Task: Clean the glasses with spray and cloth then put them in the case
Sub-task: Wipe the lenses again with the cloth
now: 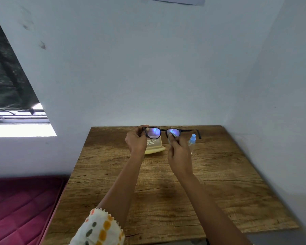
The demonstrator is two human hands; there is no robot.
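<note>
A wooden table (219, 191) with a rough, streaked grain stands pushed into the corner of two pale bluish walls (148, 68). A window (11, 85) opens in the left wall, bright along its lower edge. A maroon quilted mattress (21, 209) lies low at the left beside the table. A sheet of paper (175, 0) is fixed to the back wall at the very top of the view. Both of the person's arms reach forward over the table, and a white sleeve (99, 228) with orange and dark spots covers the left upper arm. The glasses (154, 133), dark-framed with lenses that catch a violet-blue reflection, are held in the air above the far part of the table, their temples unfolded. The left hand (136, 140) grips them at the left end of the frame, with its fingers curled round the hinge. The right hand (179, 156) pinches a small pale cloth (170, 137) against the right lens, thumb and fingers closed on it. On the table just behind the left hand rests a cream-yellow case (155, 147), partly hidden by that hand; whether it lies open cannot be told. To the right of the right hand, near the back edge of the table, stands a clear spray bottle (192, 140) with a light blue cap, upright and apart from the case.
</note>
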